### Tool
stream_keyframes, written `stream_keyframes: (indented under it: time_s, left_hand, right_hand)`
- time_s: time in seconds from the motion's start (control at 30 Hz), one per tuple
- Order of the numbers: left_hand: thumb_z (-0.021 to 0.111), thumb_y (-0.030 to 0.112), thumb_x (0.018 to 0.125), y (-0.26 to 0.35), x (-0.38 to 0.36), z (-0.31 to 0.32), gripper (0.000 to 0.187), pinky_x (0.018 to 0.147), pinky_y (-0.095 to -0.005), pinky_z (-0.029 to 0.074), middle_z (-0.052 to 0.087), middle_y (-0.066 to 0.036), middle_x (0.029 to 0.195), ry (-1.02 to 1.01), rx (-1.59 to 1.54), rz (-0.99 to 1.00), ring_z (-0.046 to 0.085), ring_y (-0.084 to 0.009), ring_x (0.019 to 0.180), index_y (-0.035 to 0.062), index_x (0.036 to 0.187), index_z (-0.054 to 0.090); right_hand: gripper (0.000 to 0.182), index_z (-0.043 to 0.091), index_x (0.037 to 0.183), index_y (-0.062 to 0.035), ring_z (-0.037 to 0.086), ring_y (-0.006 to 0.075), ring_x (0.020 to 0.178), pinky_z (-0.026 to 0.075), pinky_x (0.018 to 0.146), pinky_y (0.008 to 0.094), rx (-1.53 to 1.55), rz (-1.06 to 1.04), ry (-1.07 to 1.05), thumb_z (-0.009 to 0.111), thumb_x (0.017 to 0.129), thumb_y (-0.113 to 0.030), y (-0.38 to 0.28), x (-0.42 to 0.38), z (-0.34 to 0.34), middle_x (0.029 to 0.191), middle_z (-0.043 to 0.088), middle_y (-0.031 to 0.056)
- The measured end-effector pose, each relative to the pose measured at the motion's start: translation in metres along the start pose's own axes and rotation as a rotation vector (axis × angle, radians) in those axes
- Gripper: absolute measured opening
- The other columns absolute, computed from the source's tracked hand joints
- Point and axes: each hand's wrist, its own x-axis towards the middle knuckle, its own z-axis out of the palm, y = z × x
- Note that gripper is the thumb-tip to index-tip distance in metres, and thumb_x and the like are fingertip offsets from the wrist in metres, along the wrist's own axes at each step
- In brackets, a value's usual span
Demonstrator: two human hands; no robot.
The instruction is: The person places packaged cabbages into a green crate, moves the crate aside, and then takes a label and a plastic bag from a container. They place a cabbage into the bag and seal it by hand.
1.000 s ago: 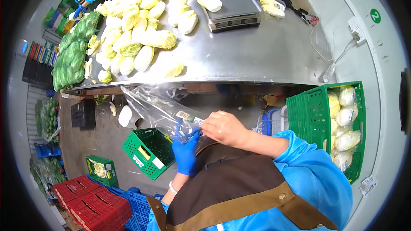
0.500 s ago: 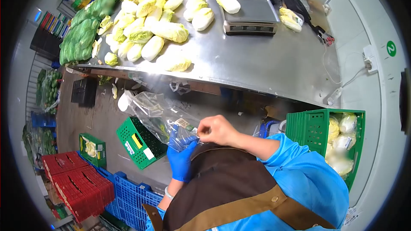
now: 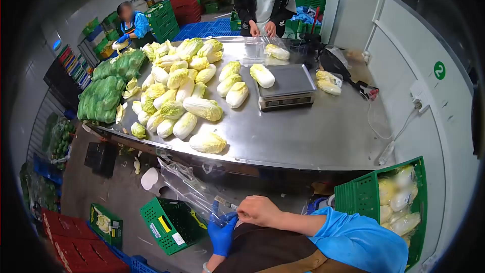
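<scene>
My left hand [image 3: 221, 235], in a blue glove, is closed on a clear plastic bag [image 3: 189, 192] at my waist, below the front edge of the table. The bag has a printed label and hangs out to the left with no cabbage visible in it. My bare right hand [image 3: 257, 211] is beside the left one, its fingers pinched together at the bag's near end; the fingertips' exact grip is partly hidden. On the table beyond lie many napa cabbages [image 3: 203, 108], loosely heaped. One more cabbage [image 3: 262, 76] rests at the left side of a weighing scale [image 3: 288, 100].
Green net sacks [image 3: 98, 101] fill the table's left end. A green crate [image 3: 356, 198] of bagged cabbages stands at my right; another green crate [image 3: 164, 227] tilts on the floor. Across the table a person [image 3: 265, 5] handles a bagged cabbage; another person [image 3: 134, 28] works at far left.
My view has tilted upward, bringing the far side of the table and two people into sight. Both hands stay together at the bag.
</scene>
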Motion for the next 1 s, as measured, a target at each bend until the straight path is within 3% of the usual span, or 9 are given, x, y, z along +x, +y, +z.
stream_keyframes:
  time_s: [0.2, 0.3, 0.5, 0.63, 0.7, 0.77, 0.83, 0.9, 1.0]
  left_hand:
    - [0.064, -0.008, 0.079, 0.002, 0.001, -0.014, 0.078, 0.078, -0.0259, 0.051, 0.067, -0.013, 0.095, -0.025, 0.029, -0.050, 0.065, -0.0156, 0.085, -0.0022, 0.145, 0.022]
    - [0.062, -0.007, 0.082, 0.001, 0.003, -0.017, 0.077, 0.076, -0.0260, 0.052, 0.067, -0.013, 0.095, -0.011, 0.013, -0.029, 0.065, -0.0153, 0.084, 0.0006, 0.146, 0.020]
    - [0.061, -0.010, 0.080, 0.006, 0.002, -0.019, 0.078, 0.081, -0.0277, 0.051, 0.066, -0.015, 0.099, -0.043, -0.021, -0.035, 0.065, -0.0183, 0.089, 0.0015, 0.146, 0.022]
    - [0.061, -0.009, 0.082, 0.004, 0.002, -0.025, 0.077, 0.080, -0.0276, 0.052, 0.065, -0.015, 0.100, -0.085, -0.020, -0.024, 0.064, -0.0166, 0.090, 0.0040, 0.147, 0.021]
    - [0.061, -0.007, 0.082, 0.013, -0.002, -0.024, 0.076, 0.081, -0.0272, 0.051, 0.066, -0.013, 0.099, -0.071, -0.001, 0.013, 0.063, -0.0155, 0.091, 0.0046, 0.147, 0.023]
    - [0.062, -0.005, 0.082, 0.015, -0.003, -0.028, 0.073, 0.080, -0.0271, 0.052, 0.066, -0.012, 0.099, -0.040, 0.018, 0.055, 0.063, -0.0151, 0.090, 0.0038, 0.145, 0.027]
    - [0.062, -0.003, 0.082, 0.004, 0.003, -0.042, 0.066, 0.077, -0.0269, 0.053, 0.066, -0.010, 0.098, 0.043, 0.103, -0.061, 0.063, -0.0152, 0.090, 0.0012, 0.141, 0.032]
    - [0.061, -0.003, 0.083, 0.019, 0.002, -0.034, 0.060, 0.075, -0.0266, 0.053, 0.065, -0.010, 0.101, 0.083, -0.081, -0.076, 0.063, -0.0155, 0.091, -0.0012, 0.137, 0.036]
    - [0.059, -0.003, 0.085, 0.024, -0.001, -0.031, 0.058, 0.078, -0.0271, 0.053, 0.062, -0.012, 0.109, 0.091, -0.095, -0.039, 0.062, -0.0159, 0.096, 0.0001, 0.138, 0.035]
  right_hand:
    - [0.012, 0.061, 0.079, -0.0066, 0.060, 0.0261, 0.075, 0.049, 0.066, 0.0351, 0.295, 0.258, -0.025, 0.068, 0.074, -0.015, 0.002, 0.002, 0.007, 0.075, 0.061, 0.0074]
    - [0.012, 0.061, 0.079, -0.0071, 0.061, 0.0258, 0.074, 0.049, 0.065, 0.0354, 0.263, 0.128, 0.018, 0.068, 0.074, -0.016, -0.006, 0.006, -0.001, 0.074, 0.062, 0.0079]
    - [0.012, 0.061, 0.078, -0.0070, 0.062, 0.0264, 0.075, 0.050, 0.065, 0.0355, 0.099, 0.181, -0.078, 0.067, 0.072, -0.015, -0.013, 0.011, 0.004, 0.075, 0.062, 0.0076]
    - [0.011, 0.061, 0.076, -0.0046, 0.061, 0.0231, 0.063, 0.050, 0.058, 0.0313, 0.060, 0.179, 0.018, 0.069, 0.071, -0.009, -0.006, 0.012, 0.013, 0.068, 0.060, 0.0087]
    - [0.015, 0.061, 0.077, -0.0052, 0.062, 0.0251, 0.065, 0.049, 0.060, 0.0339, 0.192, 0.388, 0.013, 0.070, 0.069, -0.014, 0.014, 0.018, -0.001, 0.069, 0.060, 0.0098]
    - [0.012, 0.062, 0.077, -0.0048, 0.061, 0.0235, 0.065, 0.050, 0.060, 0.0322, 0.273, 0.369, 0.069, 0.069, 0.070, -0.011, 0.020, 0.023, -0.014, 0.069, 0.060, 0.0093]
    - [0.013, 0.062, 0.081, -0.0052, 0.061, 0.0246, 0.067, 0.050, 0.060, 0.0336, 0.196, 0.045, 0.148, 0.070, 0.072, -0.011, 0.010, 0.030, -0.014, 0.072, 0.061, 0.0084]
    - [0.016, 0.062, 0.084, -0.0060, 0.060, 0.0246, 0.071, 0.049, 0.063, 0.0344, 0.069, -0.019, 0.079, 0.071, 0.073, -0.013, -0.008, 0.035, -0.012, 0.076, 0.061, 0.0073]
    - [0.021, 0.061, 0.084, -0.0073, 0.059, 0.0226, 0.074, 0.046, 0.065, 0.0340, -0.082, -0.134, 0.092, 0.073, 0.071, -0.017, -0.022, 0.040, 0.003, 0.078, 0.061, 0.0051]
